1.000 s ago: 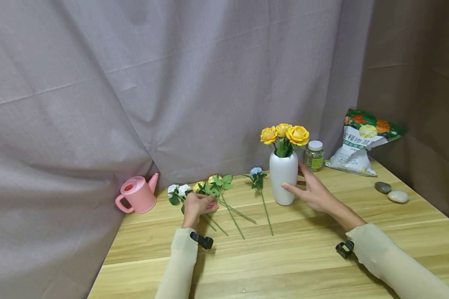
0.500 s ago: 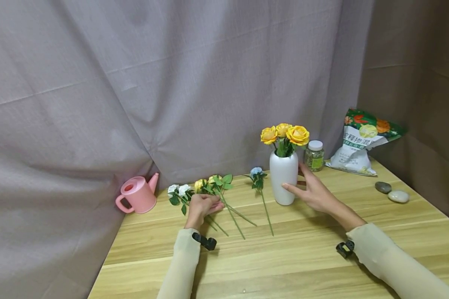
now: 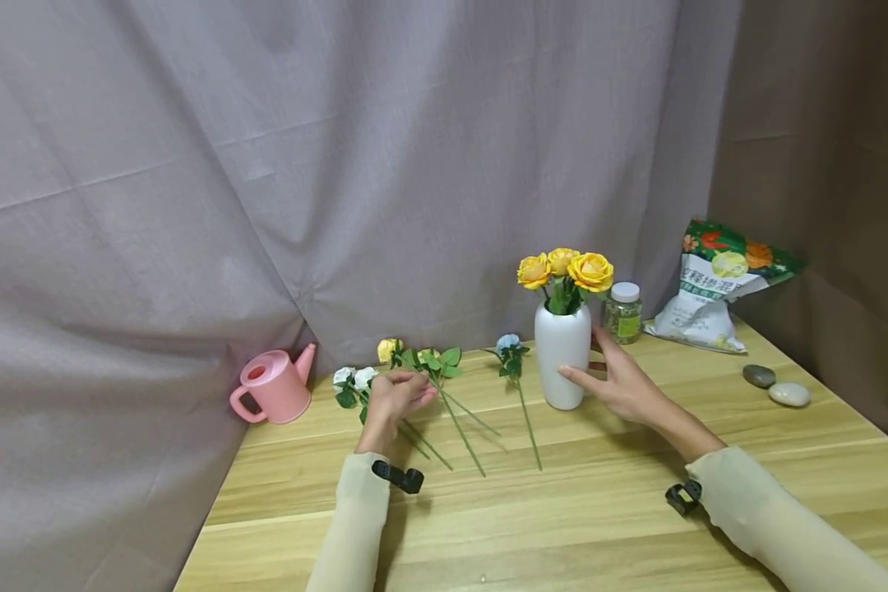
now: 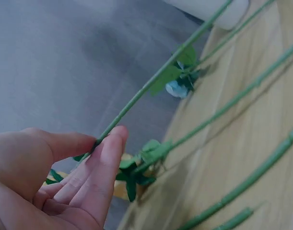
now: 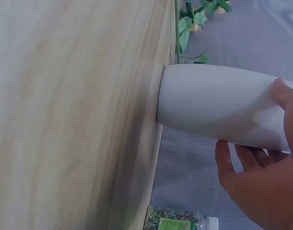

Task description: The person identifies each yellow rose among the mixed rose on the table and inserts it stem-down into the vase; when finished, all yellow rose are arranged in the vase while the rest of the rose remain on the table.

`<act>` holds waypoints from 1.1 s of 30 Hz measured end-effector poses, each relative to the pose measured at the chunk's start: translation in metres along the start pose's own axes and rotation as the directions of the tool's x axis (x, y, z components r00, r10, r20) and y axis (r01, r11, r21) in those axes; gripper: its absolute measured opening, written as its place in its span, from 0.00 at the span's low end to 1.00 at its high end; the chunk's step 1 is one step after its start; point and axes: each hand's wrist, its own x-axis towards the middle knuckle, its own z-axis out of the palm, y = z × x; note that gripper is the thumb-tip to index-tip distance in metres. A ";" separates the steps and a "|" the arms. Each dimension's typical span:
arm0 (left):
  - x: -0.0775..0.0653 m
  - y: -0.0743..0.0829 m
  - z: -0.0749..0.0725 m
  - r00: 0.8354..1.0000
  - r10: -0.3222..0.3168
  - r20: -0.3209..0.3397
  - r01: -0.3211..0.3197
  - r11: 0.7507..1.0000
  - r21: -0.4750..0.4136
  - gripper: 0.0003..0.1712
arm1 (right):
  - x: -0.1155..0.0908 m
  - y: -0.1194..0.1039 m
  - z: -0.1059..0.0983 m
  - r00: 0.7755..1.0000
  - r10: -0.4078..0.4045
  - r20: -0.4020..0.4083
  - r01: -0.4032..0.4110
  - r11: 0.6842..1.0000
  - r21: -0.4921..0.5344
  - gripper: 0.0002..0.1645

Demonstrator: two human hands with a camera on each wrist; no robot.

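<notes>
My left hand (image 3: 394, 401) pinches the green stem of a yellow rose (image 3: 388, 350) between thumb and fingertips. In the left wrist view the pinched stem (image 4: 158, 76) slants up off the table. My right hand (image 3: 622, 382) holds the side of a white vase (image 3: 562, 358), thumb in front and fingers around its right side. Several yellow roses (image 3: 562, 271) stand in the vase. Near my left hand lie two white roses (image 3: 353, 378) and another yellow rose (image 3: 429, 355), partly hidden by leaves. A blue rose (image 3: 509, 342) lies between the hands, left of the vase.
A pink watering can (image 3: 275, 386) stands at the back left. Behind the vase's right side is a lidded jar (image 3: 623, 314). A printed bag (image 3: 710, 288) leans at the back right, with a dark stone (image 3: 759, 376) and a pale stone (image 3: 789, 395) in front.
My left hand has taken a yellow rose by its stem, and the rose's head has risen slightly and shifted left. My right hand stays on the vase.
</notes>
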 end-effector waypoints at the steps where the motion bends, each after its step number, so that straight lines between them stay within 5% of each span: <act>1: 0.001 0.001 0.001 1.000 0.009 -0.002 -0.009 1.000 -0.018 0.19 | 0.000 0.000 0.000 1.000 0.002 -0.001 -0.002 1.000 -0.001 0.53; 8: -0.002 0.015 0.020 0.991 0.130 -0.021 -0.132 0.983 -0.132 0.17 | -0.001 0.000 0.000 1.000 0.007 0.008 -0.007 1.000 -0.010 0.54; 17: -0.016 0.045 0.053 0.940 0.339 0.023 -0.324 0.913 -0.246 0.16 | -0.001 -0.003 -0.003 0.999 0.013 0.032 -0.013 1.000 -0.010 0.54; 20: -0.020 0.057 0.066 0.912 0.410 0.023 -0.389 0.881 -0.270 0.18 | -0.001 -0.003 -0.003 0.999 0.019 0.035 -0.018 1.000 -0.010 0.55; 26: -0.023 0.081 0.096 0.824 0.567 -0.012 -0.543 0.782 -0.306 0.16 | -0.002 -0.004 -0.002 1.000 0.026 0.016 -0.026 1.000 -0.010 0.54; 33: -0.024 0.103 0.125 0.750 0.658 -0.068 -0.638 0.692 -0.337 0.12 | 0.001 -0.007 0.005 0.999 0.021 -0.025 -0.020 0.999 0.032 0.52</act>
